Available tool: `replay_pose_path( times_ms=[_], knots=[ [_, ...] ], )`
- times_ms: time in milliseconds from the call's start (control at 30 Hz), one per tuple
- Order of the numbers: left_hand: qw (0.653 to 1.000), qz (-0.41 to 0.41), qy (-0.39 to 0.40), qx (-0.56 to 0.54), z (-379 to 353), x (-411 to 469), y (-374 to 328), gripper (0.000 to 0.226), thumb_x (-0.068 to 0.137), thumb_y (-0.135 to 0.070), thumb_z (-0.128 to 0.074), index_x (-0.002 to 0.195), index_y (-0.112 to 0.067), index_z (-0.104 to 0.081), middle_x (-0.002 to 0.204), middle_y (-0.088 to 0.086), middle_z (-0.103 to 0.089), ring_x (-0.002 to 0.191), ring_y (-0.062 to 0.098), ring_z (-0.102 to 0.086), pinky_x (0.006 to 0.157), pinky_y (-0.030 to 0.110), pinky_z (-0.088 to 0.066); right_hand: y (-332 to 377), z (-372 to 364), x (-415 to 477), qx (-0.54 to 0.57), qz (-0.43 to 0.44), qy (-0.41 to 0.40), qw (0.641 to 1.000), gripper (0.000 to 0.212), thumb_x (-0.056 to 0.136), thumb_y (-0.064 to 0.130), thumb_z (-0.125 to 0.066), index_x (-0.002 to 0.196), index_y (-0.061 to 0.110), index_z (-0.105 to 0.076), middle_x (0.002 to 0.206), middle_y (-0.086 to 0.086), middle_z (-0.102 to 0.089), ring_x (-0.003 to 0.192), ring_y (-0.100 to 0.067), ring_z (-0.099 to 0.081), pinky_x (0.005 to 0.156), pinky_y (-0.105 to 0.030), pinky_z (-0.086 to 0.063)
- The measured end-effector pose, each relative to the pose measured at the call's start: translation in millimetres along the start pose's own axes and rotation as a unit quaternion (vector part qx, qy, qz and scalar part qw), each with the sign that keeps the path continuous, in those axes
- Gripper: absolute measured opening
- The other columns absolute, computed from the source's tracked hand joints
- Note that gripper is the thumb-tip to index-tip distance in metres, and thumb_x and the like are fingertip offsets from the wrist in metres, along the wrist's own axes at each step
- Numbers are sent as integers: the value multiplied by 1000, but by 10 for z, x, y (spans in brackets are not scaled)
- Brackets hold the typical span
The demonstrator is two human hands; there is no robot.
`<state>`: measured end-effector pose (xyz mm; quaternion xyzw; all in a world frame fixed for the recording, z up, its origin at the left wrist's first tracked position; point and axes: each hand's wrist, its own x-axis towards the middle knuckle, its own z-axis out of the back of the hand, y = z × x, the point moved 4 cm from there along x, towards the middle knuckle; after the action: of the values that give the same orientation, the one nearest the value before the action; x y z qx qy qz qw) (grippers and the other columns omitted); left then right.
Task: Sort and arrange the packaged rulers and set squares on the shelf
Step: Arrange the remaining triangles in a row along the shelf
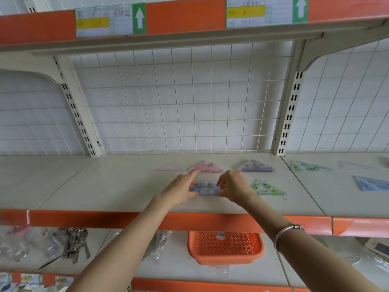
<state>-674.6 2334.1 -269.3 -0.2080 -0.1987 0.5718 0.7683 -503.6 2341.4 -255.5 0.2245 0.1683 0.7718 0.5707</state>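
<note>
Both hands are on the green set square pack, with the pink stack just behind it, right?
No. The head view shows the left hand and right hand holding the blue set square pack; the green pack lies untouched to its right. The pink stack is just behind, as you said.

Orange perforated basket (226,247) (lower down), metal spoons (77,243), green-arrow labels (110,21), wire grid (179,98)

Flat on the shelf (126,186): blue pack (203,189) in front, pinched at both ends; pink stack (207,167) and purple stack (257,166) behind; green pack (267,188) beside it, possibly several.
</note>
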Motion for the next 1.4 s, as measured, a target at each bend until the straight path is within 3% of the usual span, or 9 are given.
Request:
replay_pose_path(
  times_ms=[200,333,667,867,1033,1200,1400],
  knots=[
    [1000,-3,-5,-1,19,-3,-22,80,83,-9,-72,149,-20,-28,119,12,-62,98,18,-61,94,27,-49,-11,-3,-1,12,-7,2,1000,21,70,1,-72,91,4,-73,89,-12,-72,83,-24,-69,81,-34,-55],
    [1000,-2,-9,4,26,13,-33,80,82,-10,-73,148,-19,-29,116,11,-63,92,15,-60,93,28,-50,-17,-3,-1,12,-6,1,1000,22,70,-1,-71,92,4,-73,89,-13,-72,82,-24,-68,81,-34,-55],
    [1000,6,2,16,20,20,-57,70,82,-9,-71,143,-15,-37,117,9,-62,96,15,-61,90,23,-48,-29,-3,13,3,-3,10,1000,26,71,-1,-69,96,5,-71,90,-12,-71,82,-24,-68,78,-30,-54],
    [999,18,13,31,95,50,-42,75,78,-23,-77,143,-19,-40,115,3,-61,96,15,-59,89,34,-52,-31,143,64,20,8,-10,1000,25,72,7,-76,97,4,-71,94,-10,-70,86,-21,-66,79,-26,-53],
    [999,17,-29,29,275,202,-58,58,82,-33,-73,134,-18,-51,118,1,-62,91,10,-56,83,24,-48,-43,242,236,12,16,-18,1000,22,78,11,-74,98,4,-71,98,-10,-70,91,-21,-65,84,-28,-52],
    [996,18,-46,68,410,502,-22,49,87,-25,-68,131,-12,-54,127,6,-58,111,18,-55,95,26,-42,-79,250,574,-17,4,-14,1000,28,81,10,-70,109,5,-67,111,-10,-67,103,-22,-62,92,-32,-49],
    [995,39,20,87,328,865,114,60,85,-17,-70,139,-7,-45,139,10,-50,125,22,-50,102,26,-37,-192,67,872,-31,-55,49,997,55,77,15,-76,128,7,-55,118,-11,-62,108,-23,-58,95,-30,-46]
  ],
)
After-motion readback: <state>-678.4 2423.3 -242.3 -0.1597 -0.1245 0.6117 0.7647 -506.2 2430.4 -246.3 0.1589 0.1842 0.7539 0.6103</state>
